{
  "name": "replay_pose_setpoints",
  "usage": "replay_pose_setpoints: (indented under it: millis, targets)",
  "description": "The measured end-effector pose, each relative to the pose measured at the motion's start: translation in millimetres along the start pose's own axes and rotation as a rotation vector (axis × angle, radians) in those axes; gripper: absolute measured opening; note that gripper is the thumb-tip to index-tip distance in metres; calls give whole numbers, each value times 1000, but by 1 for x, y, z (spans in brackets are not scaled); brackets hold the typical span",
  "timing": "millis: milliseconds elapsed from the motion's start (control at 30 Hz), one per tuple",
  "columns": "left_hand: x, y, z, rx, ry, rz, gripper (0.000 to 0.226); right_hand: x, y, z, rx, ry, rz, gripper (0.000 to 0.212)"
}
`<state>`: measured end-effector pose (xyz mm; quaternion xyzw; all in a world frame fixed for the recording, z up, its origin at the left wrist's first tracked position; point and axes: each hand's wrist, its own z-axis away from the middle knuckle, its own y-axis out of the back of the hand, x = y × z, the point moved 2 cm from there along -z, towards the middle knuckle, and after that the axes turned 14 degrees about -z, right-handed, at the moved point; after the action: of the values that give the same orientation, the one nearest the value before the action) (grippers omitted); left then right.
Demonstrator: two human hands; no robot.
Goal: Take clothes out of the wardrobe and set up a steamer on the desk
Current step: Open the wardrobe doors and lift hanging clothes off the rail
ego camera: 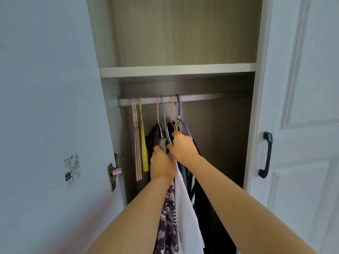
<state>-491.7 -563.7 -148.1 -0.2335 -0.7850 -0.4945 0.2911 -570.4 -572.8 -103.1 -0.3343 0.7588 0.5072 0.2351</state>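
Note:
The wardrobe stands open, with a metal rail (211, 98) under a shelf. Several garments hang from it in a tight bunch: a white one (185, 208), a purple patterned one (168, 217), a striped one (192, 187) and dark ones behind. My left hand (161, 164) grips the shoulders of the left garments. My right hand (183, 145) is closed on the hanger shoulders just below a blue hanger (178, 110). Both arms reach up into the bunch. No steamer or desk is in view.
Empty pink hangers (136, 140) and a yellow hanger (143, 136) hang at the rail's left end. The left door (45, 125) is swung open with a hinge (114, 173). The right door (302, 107) carries a black handle (266, 154). The upper shelf (176, 69) is bare.

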Motion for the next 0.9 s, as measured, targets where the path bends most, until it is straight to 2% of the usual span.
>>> replay_pose_setpoints:
  millis: [267,400,533,700,900]
  targets:
    - [1,0,-52,-17,133,166,32,16,0,-20,32,-174,-20,21]
    - [6,-4,-69,-169,206,408,26,19,-4,-24,94,-221,-73,23]
    - [7,-5,-81,-268,245,545,23,20,-7,-23,150,-227,-122,26]
    - [18,6,-94,-242,289,764,27,2,7,-26,195,-244,-203,27]
    - [33,21,-87,-250,289,816,24,-10,20,-25,236,-223,-258,21]
